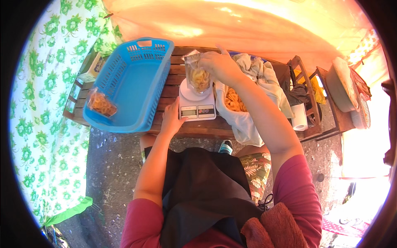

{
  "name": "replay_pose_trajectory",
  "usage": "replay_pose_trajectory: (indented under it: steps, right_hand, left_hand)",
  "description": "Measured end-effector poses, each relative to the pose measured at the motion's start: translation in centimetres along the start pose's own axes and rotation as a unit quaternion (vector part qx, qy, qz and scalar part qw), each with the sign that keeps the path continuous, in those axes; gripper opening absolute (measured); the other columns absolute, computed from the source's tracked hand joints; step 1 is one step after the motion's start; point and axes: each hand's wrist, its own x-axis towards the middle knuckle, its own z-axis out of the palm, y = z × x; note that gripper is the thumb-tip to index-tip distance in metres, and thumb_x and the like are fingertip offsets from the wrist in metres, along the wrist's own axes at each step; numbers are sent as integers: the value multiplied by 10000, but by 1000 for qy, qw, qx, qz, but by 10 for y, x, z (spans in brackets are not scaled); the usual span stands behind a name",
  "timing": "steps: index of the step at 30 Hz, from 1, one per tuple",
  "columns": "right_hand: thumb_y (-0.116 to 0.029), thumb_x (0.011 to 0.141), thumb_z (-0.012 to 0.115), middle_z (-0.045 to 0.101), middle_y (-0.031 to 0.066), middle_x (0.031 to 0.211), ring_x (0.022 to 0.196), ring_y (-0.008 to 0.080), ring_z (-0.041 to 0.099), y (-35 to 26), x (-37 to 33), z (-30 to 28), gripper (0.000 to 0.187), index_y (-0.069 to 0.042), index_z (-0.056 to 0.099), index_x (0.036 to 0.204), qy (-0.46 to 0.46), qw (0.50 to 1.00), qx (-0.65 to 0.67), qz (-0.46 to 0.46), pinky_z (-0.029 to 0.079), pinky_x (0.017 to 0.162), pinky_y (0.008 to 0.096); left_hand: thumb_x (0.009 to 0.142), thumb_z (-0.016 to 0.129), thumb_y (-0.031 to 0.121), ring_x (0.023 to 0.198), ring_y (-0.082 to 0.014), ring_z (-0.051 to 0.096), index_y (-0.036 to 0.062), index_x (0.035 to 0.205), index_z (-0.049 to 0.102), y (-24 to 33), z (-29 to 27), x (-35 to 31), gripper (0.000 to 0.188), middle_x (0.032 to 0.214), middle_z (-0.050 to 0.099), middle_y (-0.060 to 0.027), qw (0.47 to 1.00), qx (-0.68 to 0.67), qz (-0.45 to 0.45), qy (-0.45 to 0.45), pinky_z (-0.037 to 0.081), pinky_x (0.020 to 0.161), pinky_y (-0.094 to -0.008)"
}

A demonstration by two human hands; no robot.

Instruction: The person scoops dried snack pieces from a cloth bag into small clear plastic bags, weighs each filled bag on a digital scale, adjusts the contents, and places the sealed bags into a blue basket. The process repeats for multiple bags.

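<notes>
A white kitchen scale [189, 112] with a small display stands on the slatted wooden bench. My left hand [170, 119] grips its left side, with the thumb at the front edge. On the scale's round platform stands a clear plastic bag of yellow curled snacks [199, 79], upright. My right hand [220, 66] is closed at the bag's upper right edge, its fingertips partly hidden. Just right of the scale, beneath my right forearm, a cloth-and-plastic-lined container [225, 113] holds loose orange-yellow snacks [234, 101].
At the left sits a large blue plastic basket [159, 99], with a filled snack bag [101, 103] in its near left corner. A white paper roll [299, 117] stands by the bench's right end. Beyond it are a round basin [341, 89] and yellow plastic [317, 91]. Orange sheeting [248, 29] hangs behind.
</notes>
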Motion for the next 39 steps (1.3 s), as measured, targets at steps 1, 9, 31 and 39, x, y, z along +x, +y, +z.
replay_pose_trajectory:
  steps: [1,9,31,39]
  right_hand:
    - [-180,891,584,643,-5,956,1101,182,583,1,1,3,92,-192,649,956,2,1000,-9,-17,231,1145,519]
    - [-223,856,644,649,12,1042,1115,212,564,8,5,7,236,-170,649,1086,16,998,26,-47,291,1107,479]
    - [-279,787,736,598,226,1126,1016,303,626,44,-158,24,545,-73,555,1258,-231,865,206,395,500,875,370]
    - [-299,777,773,575,191,1133,993,261,612,36,-147,33,537,-73,575,1221,-280,853,222,380,526,805,358]
  left_hand:
    - [679,835,232,1281,-357,400,89,1502,225,-1,-4,1,1034,1411,443,-127,1000,4,-8,-18,333,1042,-517]
    - [761,795,271,1324,-366,377,60,1497,245,7,-19,25,943,1454,378,-224,982,-184,-3,34,312,1091,-461]
    - [737,827,272,1373,-320,331,21,1502,178,31,-50,114,1034,1478,351,-208,914,-403,-8,53,280,1117,-465]
    - [794,775,173,1373,-302,332,33,1499,196,43,-50,101,923,1464,377,-188,896,-434,-11,89,288,1116,-457]
